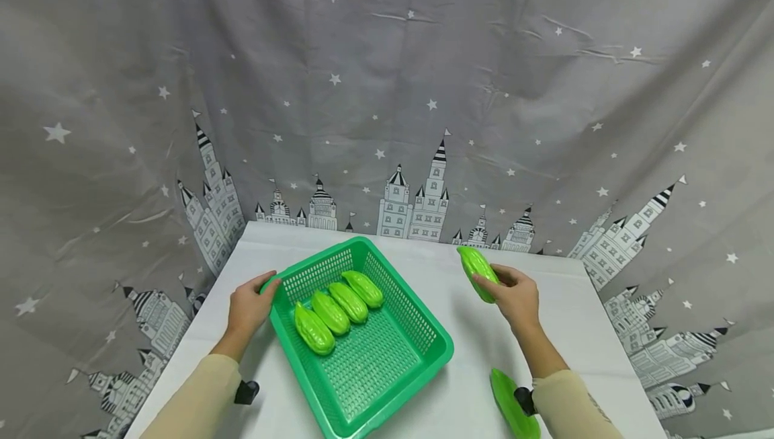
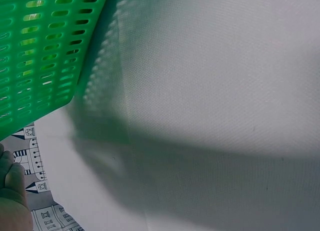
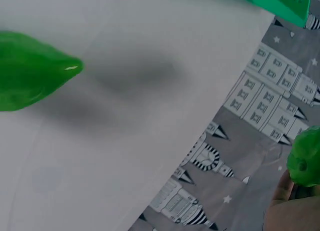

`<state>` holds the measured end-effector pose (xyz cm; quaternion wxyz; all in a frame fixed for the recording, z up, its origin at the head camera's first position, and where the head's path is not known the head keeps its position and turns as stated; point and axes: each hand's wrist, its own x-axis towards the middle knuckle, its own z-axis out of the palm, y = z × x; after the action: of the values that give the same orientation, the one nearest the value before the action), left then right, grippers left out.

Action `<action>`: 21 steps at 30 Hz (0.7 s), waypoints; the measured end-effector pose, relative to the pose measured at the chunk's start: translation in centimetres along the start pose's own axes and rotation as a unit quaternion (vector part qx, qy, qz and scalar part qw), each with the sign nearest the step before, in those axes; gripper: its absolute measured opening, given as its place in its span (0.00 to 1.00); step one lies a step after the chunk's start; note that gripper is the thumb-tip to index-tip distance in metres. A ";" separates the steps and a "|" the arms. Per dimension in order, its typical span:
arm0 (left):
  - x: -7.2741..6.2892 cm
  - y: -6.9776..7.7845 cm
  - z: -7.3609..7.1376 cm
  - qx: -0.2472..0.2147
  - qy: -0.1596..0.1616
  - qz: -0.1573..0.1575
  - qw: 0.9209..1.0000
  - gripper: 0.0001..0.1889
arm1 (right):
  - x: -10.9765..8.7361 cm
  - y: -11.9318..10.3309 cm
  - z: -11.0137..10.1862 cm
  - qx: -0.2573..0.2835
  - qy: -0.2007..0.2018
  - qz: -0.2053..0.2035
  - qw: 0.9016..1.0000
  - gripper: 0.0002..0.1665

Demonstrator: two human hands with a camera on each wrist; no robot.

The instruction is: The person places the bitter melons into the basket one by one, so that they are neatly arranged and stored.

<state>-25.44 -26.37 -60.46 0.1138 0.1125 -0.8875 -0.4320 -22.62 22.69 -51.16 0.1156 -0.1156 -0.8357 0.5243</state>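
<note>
My right hand [image 1: 518,296] holds a bright green bitter melon [image 1: 476,271] up over the table, right of the basket. In the right wrist view, that bitter melon [image 3: 305,156] shows at the right edge with part of the hand below it. My left hand [image 1: 249,304] grips the rim of the green plastic basket [image 1: 444,345] at its left corner. Inside, several bitter melons [image 1: 314,330] lie side by side in a row toward the back left. Another bitter melon [image 1: 510,402] lies on the table below the right forearm, partly hidden by the wrist camera.
A white cloth covers the table [image 1: 417,257]. Behind and around it hangs a grey curtain [image 1: 363,76] printed with castles and stars. The basket's perforated wall [image 2: 45,46] fills the upper left of the left wrist view.
</note>
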 end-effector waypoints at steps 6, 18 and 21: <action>0.1 -0.2 0.1 -0.006 0.001 0.005 1.000 0.25 | -0.2 -1.3 2.7 0.010 -0.020 -0.008 1.000 0.36; 0.0 -0.3 0.3 -0.009 0.005 0.002 1.000 0.24 | -1.1 -2.6 7.6 0.031 -0.062 -0.025 0.997 0.32; 0.0 -0.3 0.3 -0.008 0.006 -0.001 1.000 0.24 | -1.4 -2.9 8.7 0.023 -0.075 -0.030 0.996 0.31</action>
<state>-25.53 -26.36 -60.88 0.1195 0.1152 -0.8831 -0.4387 -24.22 13.62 -52.38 0.0712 -0.0483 -0.8328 0.5469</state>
